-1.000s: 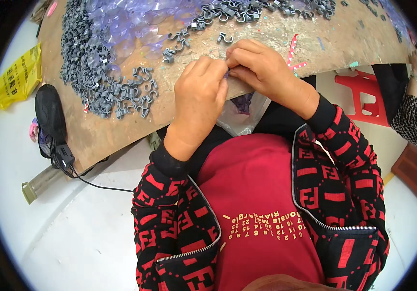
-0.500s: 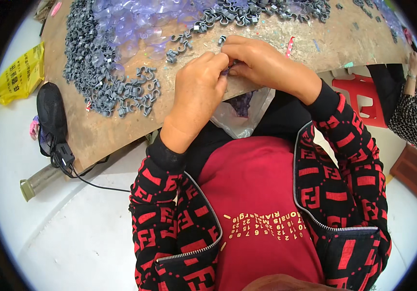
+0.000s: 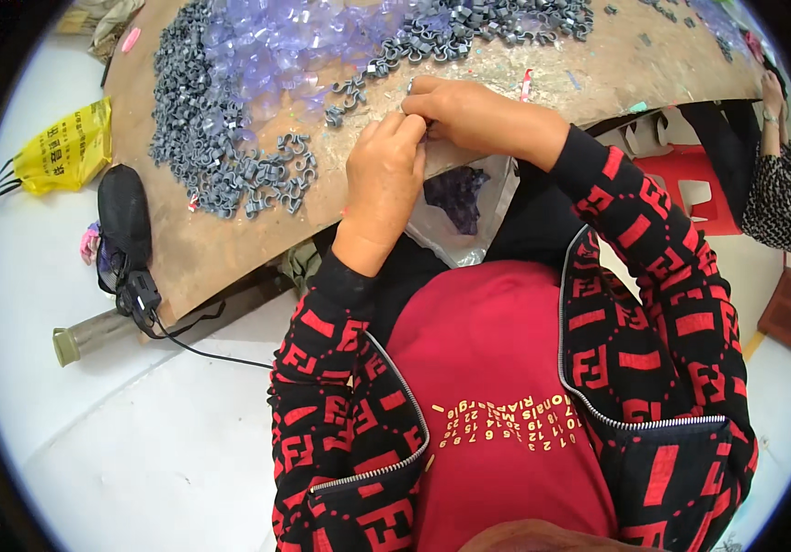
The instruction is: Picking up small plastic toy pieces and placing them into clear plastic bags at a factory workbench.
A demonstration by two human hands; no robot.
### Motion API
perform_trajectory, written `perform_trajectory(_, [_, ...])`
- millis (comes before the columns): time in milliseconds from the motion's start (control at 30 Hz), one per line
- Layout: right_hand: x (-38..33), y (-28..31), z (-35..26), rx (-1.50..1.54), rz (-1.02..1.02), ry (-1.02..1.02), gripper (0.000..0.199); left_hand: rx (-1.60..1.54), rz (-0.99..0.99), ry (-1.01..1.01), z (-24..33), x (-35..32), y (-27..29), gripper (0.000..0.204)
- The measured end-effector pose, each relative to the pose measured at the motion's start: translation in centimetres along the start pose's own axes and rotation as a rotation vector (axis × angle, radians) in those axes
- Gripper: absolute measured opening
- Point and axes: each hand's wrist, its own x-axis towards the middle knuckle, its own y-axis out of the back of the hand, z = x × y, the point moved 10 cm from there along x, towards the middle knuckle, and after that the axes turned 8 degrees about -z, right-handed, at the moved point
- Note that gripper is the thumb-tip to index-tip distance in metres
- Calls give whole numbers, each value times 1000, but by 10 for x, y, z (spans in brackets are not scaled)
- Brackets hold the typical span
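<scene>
My left hand (image 3: 384,179) and my right hand (image 3: 469,115) meet at the near edge of a brown board table (image 3: 212,248), fingertips pinched together on a small part that the fingers mostly hide. A heap of small grey plastic clips (image 3: 221,152) lies to the left of my hands. Clear purple plastic pieces (image 3: 276,55) are piled behind it. More grey clips (image 3: 469,23) stretch along the far side of the board. Both sleeves are black with red blocks.
A clear plastic bag holding purple pieces (image 3: 455,198) hangs under the table edge by my lap. A black pouch with a cable (image 3: 124,221) and a yellow bag (image 3: 69,147) sit at the left. A red plastic stool (image 3: 690,184) and another person's arm (image 3: 782,175) are at the right.
My view has shifted slightly, so the table and hands sit a little higher in the picture. Both hands stay pinched together at the same spot on the board's edge.
</scene>
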Motion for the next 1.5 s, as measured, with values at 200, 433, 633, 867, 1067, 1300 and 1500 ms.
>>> perform_trajectory(200, [-9, 2, -5, -68, 87, 27, 19, -91, 53, 38, -8, -8, 8, 14])
perform_trajectory(433, [-95, 27, 25, 798, 425, -402, 19, -754, 92, 383, -35, -39, 10, 19])
perform_trajectory(633, [-98, 18, 5, 837, 439, -296, 18, -823, 147, 274, -17, -38, 18, 26])
perform_trajectory(867, [-96, 23, 8, 864, 511, -252, 17, -574, -53, 130, 22, -45, 9, 31])
perform_trajectory(1067, [-62, 35, 25, 552, 480, -303, 16, -402, -224, 75, 34, -60, -34, 38])
perform_trajectory(1300, [-16, 33, 16, -23, 437, -170, 22, -561, -98, 165, 1, -50, 7, 36])
perform_trajectory(1500, [-15, 27, 20, -115, 399, -181, 20, -295, 106, 345, -81, -31, 67, 31])
